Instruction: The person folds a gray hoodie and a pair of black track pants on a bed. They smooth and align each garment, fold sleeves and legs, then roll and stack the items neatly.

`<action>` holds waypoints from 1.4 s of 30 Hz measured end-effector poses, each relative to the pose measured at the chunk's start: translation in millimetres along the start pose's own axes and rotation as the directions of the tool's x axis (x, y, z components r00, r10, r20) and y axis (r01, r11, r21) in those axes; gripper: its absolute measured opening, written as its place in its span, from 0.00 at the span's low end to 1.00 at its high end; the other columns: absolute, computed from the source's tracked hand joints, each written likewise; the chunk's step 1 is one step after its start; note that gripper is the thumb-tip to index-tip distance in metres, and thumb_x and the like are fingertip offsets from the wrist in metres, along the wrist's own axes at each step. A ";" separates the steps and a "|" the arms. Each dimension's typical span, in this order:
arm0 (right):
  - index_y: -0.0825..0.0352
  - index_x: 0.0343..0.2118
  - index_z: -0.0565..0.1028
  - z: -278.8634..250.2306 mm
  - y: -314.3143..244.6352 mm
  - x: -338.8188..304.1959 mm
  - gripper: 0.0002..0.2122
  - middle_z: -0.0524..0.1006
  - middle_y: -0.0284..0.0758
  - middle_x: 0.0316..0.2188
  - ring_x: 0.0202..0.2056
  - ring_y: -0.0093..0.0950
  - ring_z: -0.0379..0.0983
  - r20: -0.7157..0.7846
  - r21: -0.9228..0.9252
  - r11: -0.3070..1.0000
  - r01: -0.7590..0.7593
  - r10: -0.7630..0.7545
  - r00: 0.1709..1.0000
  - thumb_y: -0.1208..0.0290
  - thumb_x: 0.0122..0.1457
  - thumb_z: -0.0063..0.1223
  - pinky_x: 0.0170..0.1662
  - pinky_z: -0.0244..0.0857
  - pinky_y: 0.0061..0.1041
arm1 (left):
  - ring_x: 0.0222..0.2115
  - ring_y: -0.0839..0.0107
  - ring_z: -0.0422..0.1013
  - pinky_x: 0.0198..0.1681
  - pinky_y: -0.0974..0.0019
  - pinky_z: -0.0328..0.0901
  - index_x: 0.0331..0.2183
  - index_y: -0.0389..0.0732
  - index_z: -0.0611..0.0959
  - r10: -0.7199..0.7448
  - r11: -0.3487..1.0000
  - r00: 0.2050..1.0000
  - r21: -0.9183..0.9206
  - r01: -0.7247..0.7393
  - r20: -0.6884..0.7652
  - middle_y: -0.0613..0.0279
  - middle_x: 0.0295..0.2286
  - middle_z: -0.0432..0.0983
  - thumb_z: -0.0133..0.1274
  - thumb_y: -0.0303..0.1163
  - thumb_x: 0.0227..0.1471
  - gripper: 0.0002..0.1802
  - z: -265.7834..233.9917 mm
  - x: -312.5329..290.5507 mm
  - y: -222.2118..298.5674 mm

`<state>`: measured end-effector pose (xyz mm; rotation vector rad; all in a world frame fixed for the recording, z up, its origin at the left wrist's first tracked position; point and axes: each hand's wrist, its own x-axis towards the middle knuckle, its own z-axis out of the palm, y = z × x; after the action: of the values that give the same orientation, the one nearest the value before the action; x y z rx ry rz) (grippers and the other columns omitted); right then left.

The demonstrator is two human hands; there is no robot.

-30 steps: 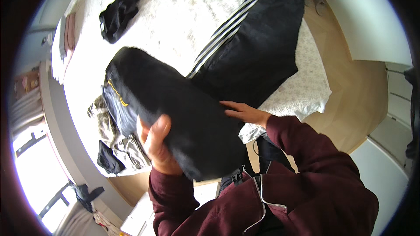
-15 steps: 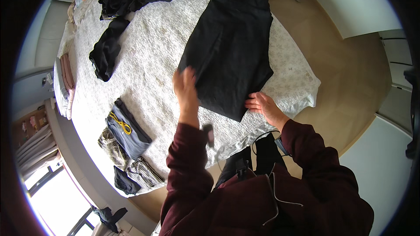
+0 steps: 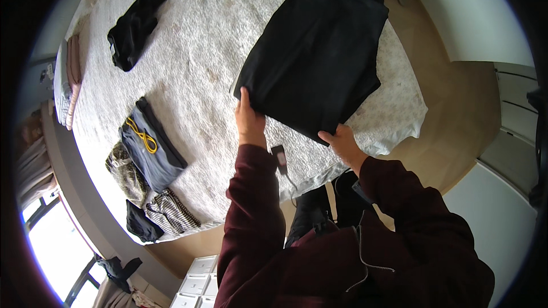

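Black trousers point(image 3: 319, 51), folded lengthwise, lie across the right part of the bed with their narrow end toward me. My left hand point(image 3: 250, 121) grips the near left corner of the trousers, thumb on top and the other fingers hidden under the cloth. At the near right corner, my right hand point(image 3: 345, 145) pinches the cloth between thumb and fingers, most of which are hidden. Just right of my left wrist, a small dark device point(image 3: 279, 158) with a cable rests on the bed.
The bed has a pale quilted cover point(image 3: 200, 57). Folded grey trousers with a yellow cord point(image 3: 154, 148), a patterned garment point(image 3: 127, 174) and a striped one point(image 3: 171, 212) lie at the left. Farther off lies a black garment point(image 3: 140, 25). White drawers point(image 3: 197, 279) stand below.
Both hands, earlier loose at the trousers' near end, have closed on its two corners. The right hand's fingers were flat beside the cloth before. The view has shifted.
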<state>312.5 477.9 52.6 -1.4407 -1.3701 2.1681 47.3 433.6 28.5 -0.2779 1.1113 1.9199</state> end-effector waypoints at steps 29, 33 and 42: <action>0.71 0.40 0.73 74.3 37.5 -95.0 0.08 0.79 0.35 0.34 0.34 0.28 0.81 -0.106 0.043 0.976 -0.215 0.218 0.970 0.83 0.57 0.52 0.36 0.74 0.23 | 0.26 0.54 0.75 0.29 0.57 0.71 0.28 0.39 0.79 0.422 -0.240 0.690 0.806 -0.540 0.588 0.54 0.28 0.75 0.56 0.24 0.44 0.04 -138.0 -15.7 78.5; 0.73 0.37 0.73 70.8 30.8 -98.3 0.06 0.79 0.38 0.33 0.34 0.31 0.82 -0.098 0.051 0.984 -0.172 0.176 0.980 0.84 0.57 0.49 0.42 0.76 0.27 | 0.25 0.49 0.74 0.28 0.51 0.70 0.26 0.40 0.77 0.365 -0.327 0.682 0.773 -0.544 0.634 0.54 0.27 0.74 0.54 0.25 0.45 0.02 -133.5 -10.4 91.9; 0.71 0.34 0.73 58.6 30.1 -103.3 0.04 0.79 0.38 0.33 0.34 0.33 0.82 -0.047 0.075 0.985 -0.158 0.162 0.986 0.84 0.56 0.50 0.43 0.76 0.30 | 0.25 0.52 0.74 0.29 0.56 0.70 0.28 0.38 0.77 0.312 -0.341 0.709 0.771 -0.538 0.632 0.54 0.27 0.75 0.55 0.23 0.44 0.05 -126.3 -14.4 110.0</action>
<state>326.5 365.5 99.1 -1.6194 -1.1848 2.2325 -57.1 301.9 29.1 1.4451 2.4721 0.8556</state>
